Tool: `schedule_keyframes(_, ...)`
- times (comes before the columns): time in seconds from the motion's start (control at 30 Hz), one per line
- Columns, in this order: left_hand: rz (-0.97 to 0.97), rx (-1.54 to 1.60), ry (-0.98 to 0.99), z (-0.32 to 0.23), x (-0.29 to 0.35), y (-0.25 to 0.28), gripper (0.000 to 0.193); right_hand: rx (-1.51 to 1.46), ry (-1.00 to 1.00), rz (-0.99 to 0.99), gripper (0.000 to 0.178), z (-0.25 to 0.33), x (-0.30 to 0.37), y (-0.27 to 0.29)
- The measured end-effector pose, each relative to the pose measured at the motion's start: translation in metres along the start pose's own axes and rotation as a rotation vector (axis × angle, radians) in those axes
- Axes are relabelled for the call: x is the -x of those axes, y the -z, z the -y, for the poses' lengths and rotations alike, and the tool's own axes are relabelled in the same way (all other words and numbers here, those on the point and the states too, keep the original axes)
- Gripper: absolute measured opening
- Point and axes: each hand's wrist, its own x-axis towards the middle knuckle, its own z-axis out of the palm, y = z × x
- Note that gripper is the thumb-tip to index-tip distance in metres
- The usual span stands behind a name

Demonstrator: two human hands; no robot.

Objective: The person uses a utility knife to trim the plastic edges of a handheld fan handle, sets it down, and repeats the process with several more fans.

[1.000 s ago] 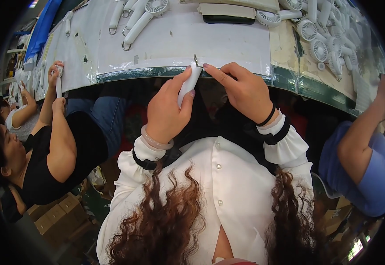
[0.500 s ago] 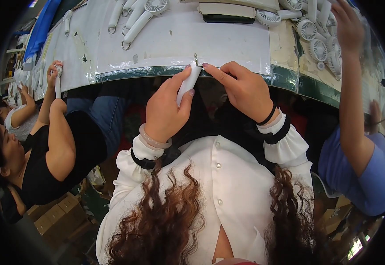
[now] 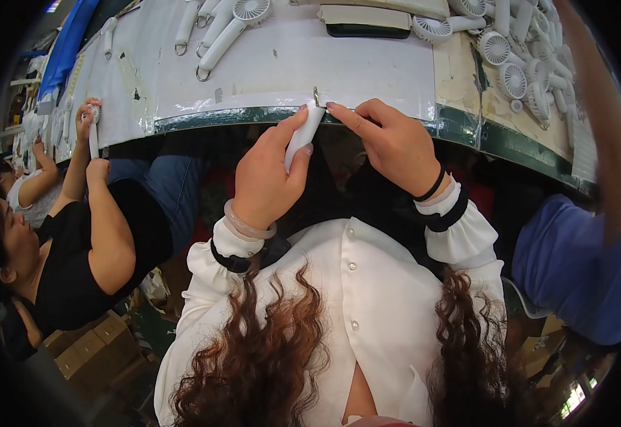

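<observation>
My left hand is closed round a white handheld fan, its thumb and fingers along the handle. The handle slants up and away from me just at the table's near edge; its fan head is hidden by my hand. A small metal ring stands up from the handle's far end. My right hand reaches in from the right, fingers bent, its forefinger tip at the ring's base. The right thumb is mostly hidden behind the fingers.
Several white handheld fans lie on the white table sheet at the back left. A heap of fans fills the right side. A dark flat box lies at the back. Co-workers sit left and right.
My hands and the fan in them have hardly moved. The right co-worker's arm has swung outward from the fan heap, and the left co-worker's lower hand has come up to a fan handle.
</observation>
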Motion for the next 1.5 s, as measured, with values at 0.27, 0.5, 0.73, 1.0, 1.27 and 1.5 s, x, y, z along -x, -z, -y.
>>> schedule_keyframes(0.27, -0.024, -0.042, -0.046, 0.000, 0.000, -0.001, 0.047, 0.030, 0.004, 0.007, 0.060, 0.001, 0.000, 0.002)
schedule_keyframes(0.5, -0.068, -0.135, -0.138, 0.000, 0.000, -0.003, 0.048, 0.106, 0.042, -0.038, 0.061, 0.006, 0.003, -0.001)
schedule_keyframes(0.73, -0.067, -0.216, -0.164, -0.003, -0.002, -0.002, 0.048, 0.126, 0.051, -0.049, 0.063, 0.010, 0.005, -0.002)
schedule_keyframes(1.0, -0.065, -0.235, -0.181, -0.003, -0.002, -0.001, 0.048, 0.115, 0.053, -0.051, 0.064, 0.008, 0.006, -0.004)
schedule_keyframes(1.27, -0.060, -0.308, -0.180, -0.007, -0.003, 0.000, 0.048, 0.101, 0.053, -0.062, 0.066, 0.007, 0.007, -0.008)
schedule_keyframes(1.5, -0.056, -0.302, -0.181, -0.007, -0.002, 0.002, 0.049, 0.105, 0.039, -0.021, 0.066, 0.007, 0.007, -0.005)
